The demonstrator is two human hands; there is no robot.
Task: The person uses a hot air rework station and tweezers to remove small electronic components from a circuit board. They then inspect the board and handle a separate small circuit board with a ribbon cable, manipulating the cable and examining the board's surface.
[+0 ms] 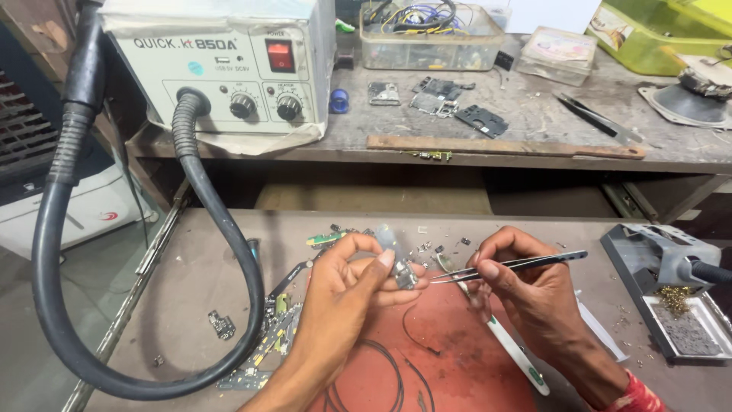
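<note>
Red work mat (457,358) nearest, thin black wires (381,374) looped on it, a white-handled tool (518,355) lying at its right edge.

Left hand (343,305) comes up from the lower edge, palm turned inward, fingers curled. Thumb and forefinger pinch a small metal component (404,273) at their tips, held above the mat, just clear of the drawer surface.

Right hand (526,286) enters from lower right, wrist bent, fingers closed around slim tweezers (511,267). Tweezer tips point left and meet the component's right edge; whether they grip it or only touch, cannot tell.

Scattered circuit scraps (267,328) lie left of the left hand. Grey soldering stand (671,297) at right; its tray holds dark sponge and brass-coloured shavings.

Black hose (206,198) loops from the floor side up to a white hot-air station (229,69) on the bench.

Farther back on the bench: circuit boards (457,107), a wooden strip (503,146), second tweezers (598,118). Clear plastic tub (431,42) holds tangled coloured wires and small parts. Lidded clear box (557,53) beside it, contents unclear.
</note>
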